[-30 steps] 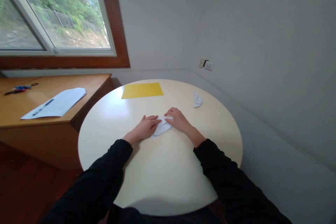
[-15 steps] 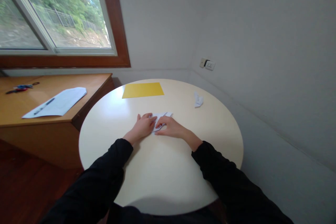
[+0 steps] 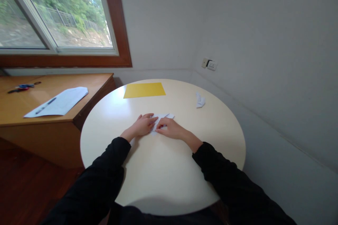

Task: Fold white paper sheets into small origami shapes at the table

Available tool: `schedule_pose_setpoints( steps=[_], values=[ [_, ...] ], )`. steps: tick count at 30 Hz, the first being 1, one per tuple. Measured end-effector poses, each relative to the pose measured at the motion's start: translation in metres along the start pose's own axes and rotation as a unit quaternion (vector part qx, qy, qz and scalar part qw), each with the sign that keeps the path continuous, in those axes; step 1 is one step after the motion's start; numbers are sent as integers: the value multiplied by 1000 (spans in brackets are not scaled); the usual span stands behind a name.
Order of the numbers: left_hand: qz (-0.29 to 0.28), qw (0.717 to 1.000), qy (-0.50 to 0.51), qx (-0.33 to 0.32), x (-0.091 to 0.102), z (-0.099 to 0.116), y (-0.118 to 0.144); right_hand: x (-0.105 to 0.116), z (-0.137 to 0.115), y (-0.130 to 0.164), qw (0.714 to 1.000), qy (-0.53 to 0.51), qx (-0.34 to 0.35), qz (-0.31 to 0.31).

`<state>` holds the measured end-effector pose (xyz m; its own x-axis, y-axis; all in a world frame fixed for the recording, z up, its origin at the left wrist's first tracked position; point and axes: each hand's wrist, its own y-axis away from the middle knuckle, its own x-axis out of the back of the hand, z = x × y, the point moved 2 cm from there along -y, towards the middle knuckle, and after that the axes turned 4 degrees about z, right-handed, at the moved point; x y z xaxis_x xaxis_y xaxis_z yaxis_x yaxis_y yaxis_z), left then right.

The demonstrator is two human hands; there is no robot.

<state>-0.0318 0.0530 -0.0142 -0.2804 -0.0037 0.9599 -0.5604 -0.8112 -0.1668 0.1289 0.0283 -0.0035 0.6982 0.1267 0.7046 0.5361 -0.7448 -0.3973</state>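
Observation:
A small folded white paper (image 3: pixel 164 116) lies flat on the round cream table (image 3: pixel 163 168), near its middle. My left hand (image 3: pixel 142 126) rests flat on the paper's left part, fingers pointing right. My right hand (image 3: pixel 169 128) presses down on its near edge, fingertips touching those of the left hand. Most of the paper is hidden under both hands; only its far edge and right corner show.
A yellow sheet (image 3: pixel 144 90) lies at the table's far side. A small crumpled white paper (image 3: pixel 200 100) sits at the far right. To the left stands a wooden desk (image 3: pixel 31 119) with a white sheet (image 3: pixel 58 102) and a pen (image 3: pixel 45 105). Walls close in behind and right.
My right hand slid left along the paper from its right end until it met the left hand. The paper now lies flatter and is more covered.

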Motion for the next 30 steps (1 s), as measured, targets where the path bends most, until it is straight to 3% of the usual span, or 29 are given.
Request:
schedule_pose_setpoints(
  steps=[9, 21, 30],
  values=[
    [-7, 1000, 4, 4, 0, 1, 0, -9, -3, -3, 1000, 10, 23, 9],
    [-152, 988, 34, 11, 20, 1, 5, -18, 9, -2, 999, 24, -7, 22],
    [-165, 985, 54, -16, 21, -4, 5, -17, 9, 0, 1000, 13, -11, 26]
  ],
)
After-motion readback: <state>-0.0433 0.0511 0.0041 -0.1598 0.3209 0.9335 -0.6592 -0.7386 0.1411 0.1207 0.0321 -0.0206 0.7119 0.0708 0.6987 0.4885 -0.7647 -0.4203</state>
